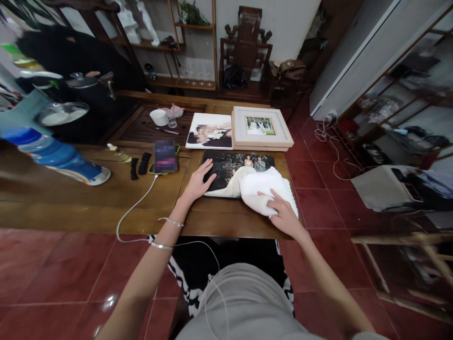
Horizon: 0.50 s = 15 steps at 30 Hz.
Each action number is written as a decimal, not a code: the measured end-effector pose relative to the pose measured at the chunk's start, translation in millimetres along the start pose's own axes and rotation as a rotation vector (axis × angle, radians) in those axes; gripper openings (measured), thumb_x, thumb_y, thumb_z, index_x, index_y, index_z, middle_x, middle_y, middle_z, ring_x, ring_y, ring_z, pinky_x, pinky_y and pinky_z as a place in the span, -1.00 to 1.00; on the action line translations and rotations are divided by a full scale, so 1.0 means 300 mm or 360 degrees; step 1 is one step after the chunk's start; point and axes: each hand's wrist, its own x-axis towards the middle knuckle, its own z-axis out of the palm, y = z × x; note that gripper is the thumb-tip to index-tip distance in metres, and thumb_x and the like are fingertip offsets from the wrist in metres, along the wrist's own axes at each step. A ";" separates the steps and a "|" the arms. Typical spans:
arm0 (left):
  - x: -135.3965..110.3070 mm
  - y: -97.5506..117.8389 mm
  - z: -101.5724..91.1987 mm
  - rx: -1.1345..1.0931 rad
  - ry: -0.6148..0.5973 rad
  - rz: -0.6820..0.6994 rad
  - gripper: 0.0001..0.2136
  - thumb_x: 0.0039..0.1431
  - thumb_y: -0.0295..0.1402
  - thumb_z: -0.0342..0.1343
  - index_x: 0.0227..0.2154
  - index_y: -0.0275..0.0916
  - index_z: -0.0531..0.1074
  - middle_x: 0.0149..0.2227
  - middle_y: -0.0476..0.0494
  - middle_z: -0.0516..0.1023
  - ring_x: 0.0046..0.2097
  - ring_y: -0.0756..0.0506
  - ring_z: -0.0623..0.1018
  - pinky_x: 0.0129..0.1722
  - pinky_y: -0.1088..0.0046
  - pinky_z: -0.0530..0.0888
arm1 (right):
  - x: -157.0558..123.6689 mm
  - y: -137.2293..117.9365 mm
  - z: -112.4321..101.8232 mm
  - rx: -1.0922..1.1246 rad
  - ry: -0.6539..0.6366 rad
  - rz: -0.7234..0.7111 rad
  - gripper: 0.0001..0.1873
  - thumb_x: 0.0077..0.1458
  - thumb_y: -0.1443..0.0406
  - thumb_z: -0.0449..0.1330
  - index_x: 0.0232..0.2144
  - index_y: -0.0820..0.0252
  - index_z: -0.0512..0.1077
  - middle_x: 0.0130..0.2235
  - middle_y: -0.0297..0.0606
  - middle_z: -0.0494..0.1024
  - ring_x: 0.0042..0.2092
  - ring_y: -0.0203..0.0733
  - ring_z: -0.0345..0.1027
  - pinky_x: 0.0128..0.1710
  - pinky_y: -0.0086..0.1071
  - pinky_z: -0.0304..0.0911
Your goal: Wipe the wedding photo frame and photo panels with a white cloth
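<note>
A dark photo print (230, 167) lies flat near the front edge of the wooden table (88, 203). My left hand (200, 179) rests on its left edge with the fingers stretched flat. My right hand (281, 212) presses on a white cloth (267, 189) that covers the print's right corner, fingers spread over the fabric. Behind the print lie a second unframed photo (208, 131) and a light framed photo (261, 127).
A phone (164, 156) on a white charging cable (136, 205) lies left of the print, beside two black strips (139, 166). A white cup (159, 117) sits on a tea tray. A blue-labelled bottle (53, 153) lies at the left. Chair, shelves and cables stand around.
</note>
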 end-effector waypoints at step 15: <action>0.001 -0.003 -0.006 -0.0004 0.0006 0.0011 -0.56 0.27 -0.14 0.03 0.10 -0.31 0.37 0.22 -0.33 0.34 0.27 -0.24 0.31 0.26 0.08 0.24 | 0.340 0.127 0.018 -0.0285 0.0131 0.0000 -0.66 -0.20 0.52 -0.02 -0.34 0.19 0.38 0.09 -0.02 0.46 0.30 0.17 0.05 0.24 0.35 -0.26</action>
